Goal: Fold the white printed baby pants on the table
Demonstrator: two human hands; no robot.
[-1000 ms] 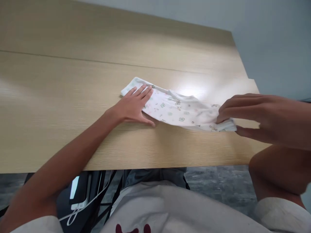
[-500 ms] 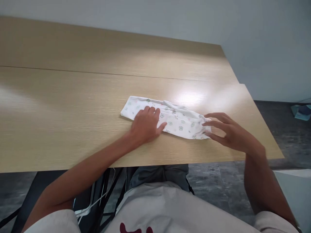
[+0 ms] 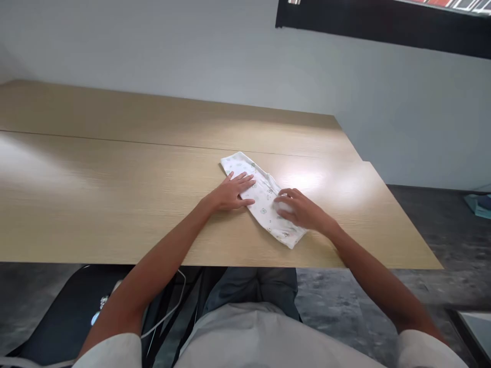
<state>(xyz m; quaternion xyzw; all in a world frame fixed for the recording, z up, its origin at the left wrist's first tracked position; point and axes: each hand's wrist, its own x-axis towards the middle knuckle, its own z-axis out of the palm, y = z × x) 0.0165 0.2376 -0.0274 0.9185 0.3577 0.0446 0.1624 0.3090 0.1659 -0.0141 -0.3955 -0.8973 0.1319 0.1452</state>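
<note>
A white baby garment (image 3: pixel 264 210), printed with small bear faces and folded into a long strip, lies slantwise on the table. Its far end points up and left, and its near end reaches toward the table's front edge. My left hand (image 3: pixel 233 192) rests flat on the garment's left edge, fingers spread and thumb apart. Over the right side of the cloth is my right hand (image 3: pixel 301 208), its fingers bent and slightly blurred, with a gap between fingers and thumb. No cloth shows pinched in it.
The light wooden table (image 3: pixel 115 204) has a seam running across it and a stepped right end. Behind it stands a grey wall (image 3: pixel 172 56) with a dark window frame (image 3: pixel 376 23). A black chair (image 3: pixel 65 312) and a white cable (image 3: pixel 172 309) are below the front edge.
The garment has turned from nearly level to slanted, its right end swinging nearer to me. My right hand has moved left from that end onto the cloth. The view has tilted up.
</note>
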